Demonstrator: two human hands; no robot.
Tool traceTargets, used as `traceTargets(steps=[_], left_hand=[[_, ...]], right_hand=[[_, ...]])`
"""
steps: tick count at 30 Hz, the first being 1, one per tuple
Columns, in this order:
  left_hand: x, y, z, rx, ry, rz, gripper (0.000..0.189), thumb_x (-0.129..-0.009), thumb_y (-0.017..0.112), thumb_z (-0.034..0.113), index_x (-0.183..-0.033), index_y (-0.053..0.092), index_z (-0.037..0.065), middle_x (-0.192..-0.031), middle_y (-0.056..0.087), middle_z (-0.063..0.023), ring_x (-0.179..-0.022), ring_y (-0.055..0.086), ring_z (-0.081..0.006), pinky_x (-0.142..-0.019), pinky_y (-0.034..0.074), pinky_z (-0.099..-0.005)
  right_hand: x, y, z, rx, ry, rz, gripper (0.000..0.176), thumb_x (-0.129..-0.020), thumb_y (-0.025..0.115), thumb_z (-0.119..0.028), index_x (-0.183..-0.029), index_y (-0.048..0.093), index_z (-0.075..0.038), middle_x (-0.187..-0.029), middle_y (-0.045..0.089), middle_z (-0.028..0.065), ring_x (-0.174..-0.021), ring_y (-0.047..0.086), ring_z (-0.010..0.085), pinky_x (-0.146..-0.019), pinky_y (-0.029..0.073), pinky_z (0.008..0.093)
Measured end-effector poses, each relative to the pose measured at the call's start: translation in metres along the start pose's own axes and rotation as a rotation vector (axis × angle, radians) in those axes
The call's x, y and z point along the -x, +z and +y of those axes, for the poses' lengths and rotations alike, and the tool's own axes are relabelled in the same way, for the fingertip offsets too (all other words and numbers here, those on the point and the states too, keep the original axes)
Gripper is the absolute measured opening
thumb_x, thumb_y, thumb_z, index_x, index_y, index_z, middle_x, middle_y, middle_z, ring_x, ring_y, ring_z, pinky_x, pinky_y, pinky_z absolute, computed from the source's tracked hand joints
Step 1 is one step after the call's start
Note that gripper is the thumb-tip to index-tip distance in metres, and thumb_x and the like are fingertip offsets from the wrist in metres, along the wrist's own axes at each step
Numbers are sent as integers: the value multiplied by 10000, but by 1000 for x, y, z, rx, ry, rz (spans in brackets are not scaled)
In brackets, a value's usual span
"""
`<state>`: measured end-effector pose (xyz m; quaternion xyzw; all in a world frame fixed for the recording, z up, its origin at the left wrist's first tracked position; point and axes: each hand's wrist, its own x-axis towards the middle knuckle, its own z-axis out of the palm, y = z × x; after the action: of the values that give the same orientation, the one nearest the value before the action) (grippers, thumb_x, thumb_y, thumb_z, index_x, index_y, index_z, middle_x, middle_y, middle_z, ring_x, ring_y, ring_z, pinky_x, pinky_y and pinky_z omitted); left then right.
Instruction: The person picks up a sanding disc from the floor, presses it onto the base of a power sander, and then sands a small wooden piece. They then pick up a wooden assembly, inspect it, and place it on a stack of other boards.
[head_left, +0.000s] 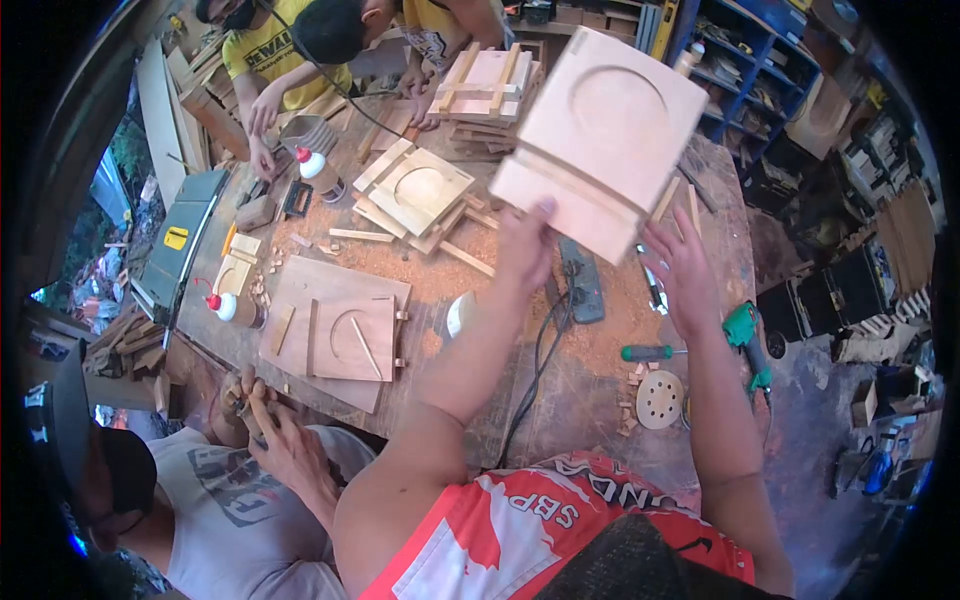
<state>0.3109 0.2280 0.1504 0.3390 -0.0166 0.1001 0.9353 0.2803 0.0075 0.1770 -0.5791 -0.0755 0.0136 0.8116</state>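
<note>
A pale square wooden panel (640,140) with a round recess and a groove across its near end is raised over the workbench. My left hand (527,245) is closed on its near left edge, thumb on the upper face. Beside the panel's near right corner, my right hand (685,275) has its fingers spread, with fingertips right at the edge. Below the panel are a dark power strip (582,280) with a black cord, and sawdust. A green-handled screwdriver (648,353) and a round sanding disc (660,399) lie in front of my right hand.
More recessed panels (425,190) and a wooden stack (485,90) occupy the bench. Glue bottles (318,172) stand at left. A green power tool (745,340) rests at the right edge. A co-worker in grey (250,500) sits close on my left; two in yellow work opposite.
</note>
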Motion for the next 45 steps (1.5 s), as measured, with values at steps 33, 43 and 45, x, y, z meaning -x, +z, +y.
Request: traceTargets(steps=[33,43,45], left_hand=[[-150,-102,90,-557,150,218,612,-978,547,182,-1480,210,92,-1022,637,-147,-824,687,-221,-627,574,-294],[-55,-199,40,-1209,431,480,524,-855,679,139,-1332,492,31,-1193,576,-177,-1043,601,-275,-896,494,-352],[-49,-201,40,-1480,581,477,486,-827,703,132,-1278,547,38,-1225,563,-184,-1103,569,-316,-966,465,-382]], right_hand=[[140,-63,88,300,387,-53,802,-929,615,-471,-1502,252,-45,-1310,510,163,-1089,575,237,-856,520,342],[146,-69,110,480,339,-87,557,-948,601,-136,-1440,373,-13,-1230,563,135,-1059,584,190,-876,493,292],[147,-70,110,520,332,-96,541,-936,613,-114,-1422,402,-9,-1210,575,129,-1051,586,183,-881,489,286]])
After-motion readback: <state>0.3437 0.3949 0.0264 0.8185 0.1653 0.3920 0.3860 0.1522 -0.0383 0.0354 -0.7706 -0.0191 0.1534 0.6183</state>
